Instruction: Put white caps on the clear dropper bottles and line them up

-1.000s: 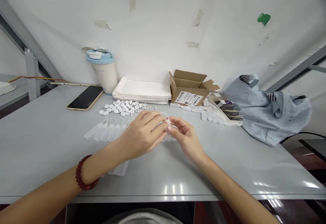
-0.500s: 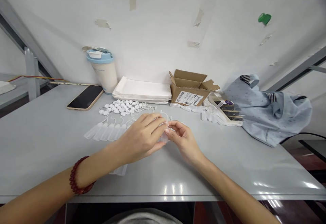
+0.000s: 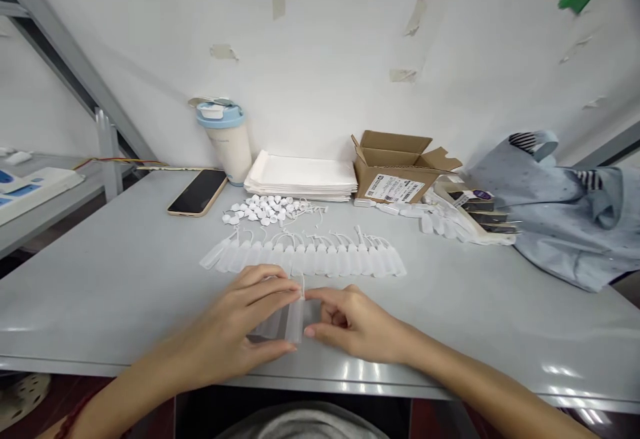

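My left hand [image 3: 250, 322] spans a narrow frosted plastic piece [image 3: 295, 322] with a white string at its top; the fingers are at the upper end and the thumb is at the lower end. My right hand [image 3: 353, 322] touches or nearly touches its upper right edge with the index fingertip. The right thumb is apart from that finger, and the other fingers are curled. Further frosted pieces [image 3: 270, 326] lie partly hidden behind my left hand. Beyond both hands stretches a row of similar frosted pieces [image 3: 320, 259], their strings pointing away from me.
Small white caps [image 3: 263, 209] and loose strings [image 3: 313, 209] lie behind the row. Further back are a phone [image 3: 197, 192], a lidded cup [image 3: 227, 142], stacked white sheets [image 3: 305, 176] and an open cardboard box [image 3: 395, 179]. Packets [image 3: 480, 209] and a blue cloth bag [image 3: 570, 206] lie right.
Both hands have come down towards the table's front edge with the frosted piece. My right thumb and index finger have parted from their pinch. The view has shifted, uncovering the whole back row.
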`<state>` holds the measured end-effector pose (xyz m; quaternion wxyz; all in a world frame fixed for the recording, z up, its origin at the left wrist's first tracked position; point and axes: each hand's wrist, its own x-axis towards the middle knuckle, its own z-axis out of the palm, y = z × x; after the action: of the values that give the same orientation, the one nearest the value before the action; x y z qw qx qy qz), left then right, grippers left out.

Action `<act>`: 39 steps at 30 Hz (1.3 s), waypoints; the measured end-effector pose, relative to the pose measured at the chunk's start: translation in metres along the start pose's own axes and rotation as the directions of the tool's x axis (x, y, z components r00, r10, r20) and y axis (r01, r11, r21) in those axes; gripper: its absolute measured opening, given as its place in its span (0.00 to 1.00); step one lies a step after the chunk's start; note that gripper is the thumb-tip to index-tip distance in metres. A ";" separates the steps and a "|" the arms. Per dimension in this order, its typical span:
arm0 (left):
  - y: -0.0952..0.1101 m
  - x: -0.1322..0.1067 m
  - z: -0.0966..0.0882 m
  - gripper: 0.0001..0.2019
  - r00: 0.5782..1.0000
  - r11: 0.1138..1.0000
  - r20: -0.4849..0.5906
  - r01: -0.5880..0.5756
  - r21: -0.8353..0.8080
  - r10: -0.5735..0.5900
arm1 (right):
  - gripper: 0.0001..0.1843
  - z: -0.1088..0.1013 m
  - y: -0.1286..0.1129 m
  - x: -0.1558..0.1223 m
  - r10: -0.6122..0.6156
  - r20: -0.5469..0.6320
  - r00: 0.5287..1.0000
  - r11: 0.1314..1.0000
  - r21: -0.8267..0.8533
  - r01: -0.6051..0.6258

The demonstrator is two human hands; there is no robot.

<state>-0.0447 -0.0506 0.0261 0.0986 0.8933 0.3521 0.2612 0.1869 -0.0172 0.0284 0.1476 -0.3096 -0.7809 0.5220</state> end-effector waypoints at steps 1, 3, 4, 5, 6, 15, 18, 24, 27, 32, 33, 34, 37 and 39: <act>-0.001 -0.003 0.002 0.21 1.000 1.000 0.007 0.009 0.000 -0.009 | 0.21 0.001 0.000 0.001 -0.011 0.010 1.000 0.999 -0.037 0.011; -0.002 -0.006 0.006 0.21 1.000 1.000 0.022 0.018 0.002 -0.018 | 0.20 0.003 0.000 0.002 -0.023 0.018 1.000 0.994 -0.105 0.024; -0.002 -0.006 0.007 0.21 0.999 1.000 0.025 0.021 0.009 -0.021 | 0.20 0.003 0.000 0.002 -0.025 0.022 0.999 0.991 -0.133 0.027; -0.003 -0.006 0.008 0.21 0.999 1.000 0.027 0.024 0.019 -0.025 | 0.19 0.004 0.000 0.002 -0.025 0.027 0.999 0.987 -0.159 0.029; -0.003 -0.006 0.009 0.20 0.999 0.999 0.026 0.025 0.033 -0.025 | 0.18 0.004 -0.001 0.002 -0.026 0.031 0.999 0.983 -0.183 0.031; -0.006 -0.013 0.010 0.22 0.998 0.986 0.051 0.029 0.164 -0.037 | 0.24 0.004 -0.003 0.000 -0.019 0.051 0.999 0.958 -0.284 0.033; -0.005 -0.013 0.010 0.22 0.998 0.982 0.050 0.023 0.188 -0.033 | 0.24 0.004 -0.003 0.001 -0.019 0.060 0.998 0.955 -0.295 0.035; -0.003 -0.014 0.009 0.22 0.999 0.980 0.040 0.016 0.200 -0.025 | 0.24 0.005 -0.001 0.001 -0.006 0.064 0.998 0.947 -0.320 0.026; -0.007 -0.018 0.008 0.25 0.998 0.981 0.052 0.020 0.191 -0.031 | 0.22 0.005 -0.001 0.001 -0.015 0.059 0.998 0.944 -0.329 0.034; -0.017 -0.023 0.006 0.29 0.999 0.981 0.024 0.032 0.192 -0.038 | 0.22 0.005 0.000 0.001 -0.014 0.064 0.998 0.940 -0.340 0.035; -0.018 -0.023 0.006 0.29 0.999 0.980 0.017 0.031 0.196 -0.034 | 0.22 0.005 0.000 0.002 -0.015 0.064 0.998 0.940 -0.340 0.036; -0.019 -0.023 0.006 0.28 0.999 0.979 0.011 0.027 0.200 -0.030 | 0.22 0.005 0.000 0.002 -0.018 0.064 0.998 0.940 -0.340 0.038; -0.020 -0.022 0.008 0.27 1.000 0.978 0.002 0.008 0.210 -0.009 | 0.22 0.004 0.000 0.002 -0.030 0.065 0.997 0.939 -0.340 0.050; -0.020 -0.021 0.008 0.26 1.000 0.977 -0.008 0.005 0.212 -0.003 | 0.22 0.004 0.000 0.001 -0.036 0.071 0.997 0.938 -0.341 0.059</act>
<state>-0.0652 -0.0503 0.0034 0.0021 0.8970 0.3802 0.2253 0.1835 -0.0193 0.0266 0.0790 -0.2949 -0.8715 0.3838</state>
